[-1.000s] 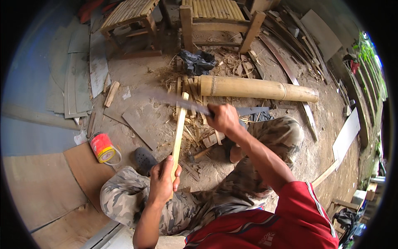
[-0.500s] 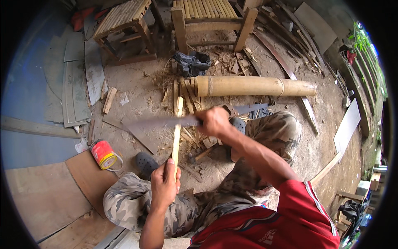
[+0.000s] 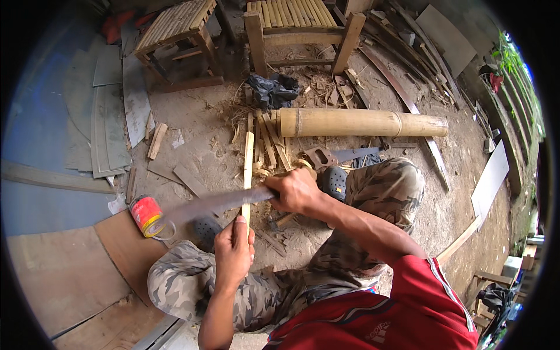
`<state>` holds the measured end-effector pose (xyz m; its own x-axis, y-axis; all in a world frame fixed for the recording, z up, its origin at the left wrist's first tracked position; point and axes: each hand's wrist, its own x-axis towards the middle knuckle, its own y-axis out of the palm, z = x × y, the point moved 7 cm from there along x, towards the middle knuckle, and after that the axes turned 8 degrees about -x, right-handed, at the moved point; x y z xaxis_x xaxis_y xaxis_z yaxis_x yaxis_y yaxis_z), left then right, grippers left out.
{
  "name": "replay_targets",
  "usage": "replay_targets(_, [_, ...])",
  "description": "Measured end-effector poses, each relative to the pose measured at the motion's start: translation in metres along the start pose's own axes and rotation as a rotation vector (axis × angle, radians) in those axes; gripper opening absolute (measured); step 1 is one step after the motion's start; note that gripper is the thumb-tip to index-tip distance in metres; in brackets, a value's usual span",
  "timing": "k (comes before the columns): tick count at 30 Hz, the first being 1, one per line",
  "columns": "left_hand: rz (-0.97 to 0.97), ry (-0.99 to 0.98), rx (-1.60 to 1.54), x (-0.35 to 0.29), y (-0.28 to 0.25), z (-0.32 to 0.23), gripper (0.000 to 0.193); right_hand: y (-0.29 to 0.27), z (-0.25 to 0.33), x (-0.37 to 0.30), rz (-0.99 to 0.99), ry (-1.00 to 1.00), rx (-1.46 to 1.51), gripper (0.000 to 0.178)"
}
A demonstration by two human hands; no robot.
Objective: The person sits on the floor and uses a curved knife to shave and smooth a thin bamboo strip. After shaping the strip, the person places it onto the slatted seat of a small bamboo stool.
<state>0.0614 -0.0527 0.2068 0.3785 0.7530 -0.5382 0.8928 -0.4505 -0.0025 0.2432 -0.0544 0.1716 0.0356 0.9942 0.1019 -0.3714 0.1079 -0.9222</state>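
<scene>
Two hands are working: the left hand [image 3: 233, 254] is clenching an upright bamboo strip [image 3: 248, 169], the right hand [image 3: 297, 189] gripping a long knife [image 3: 219, 203]. Blade is now crossing lower than before, toward 6 o'clock, suggesting shaving is progressing; the bamboo pole [image 3: 361, 122] is lying at 12 o'clock.

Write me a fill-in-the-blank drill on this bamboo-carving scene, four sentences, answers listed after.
1. The left hand holds the near end of a thin bamboo ____.
2. The right hand grips a long ____ laid across that strip.
3. On the ground to the left lies a ____ can on its side.
4. Beyond the strip lies a thick bamboo ____ beside a hand saw.

Missing words: strip; blade; red; pole
</scene>
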Motion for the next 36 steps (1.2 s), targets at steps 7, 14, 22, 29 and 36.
replay_targets(7, [-0.001, 0.007, 0.023, -0.004, 0.000, -0.002, 0.044, 0.010, -0.026, 0.019, 0.122, 0.178, -0.064, 0.011])
replay_targets(14, [0.001, 0.024, 0.056, -0.005, 0.000, -0.003, 0.042, 0.008, -0.040, 0.021, 0.063, 0.236, -0.035, 0.012])
replay_targets(22, [0.038, 0.021, 0.036, -0.004, -0.007, 0.003, 0.042, 0.002, -0.043, 0.019, -0.094, 0.197, -0.041, 0.013])
replay_targets(29, [0.034, 0.068, -0.053, -0.011, -0.015, -0.006, 0.042, -0.003, -0.133, 0.015, -0.020, 0.705, 0.086, 0.029])
replay_targets(36, [0.178, -0.012, -0.659, 0.013, -0.021, 0.010, 0.039, -0.002, -0.047, -0.005, -0.078, 0.393, 0.316, 0.031])
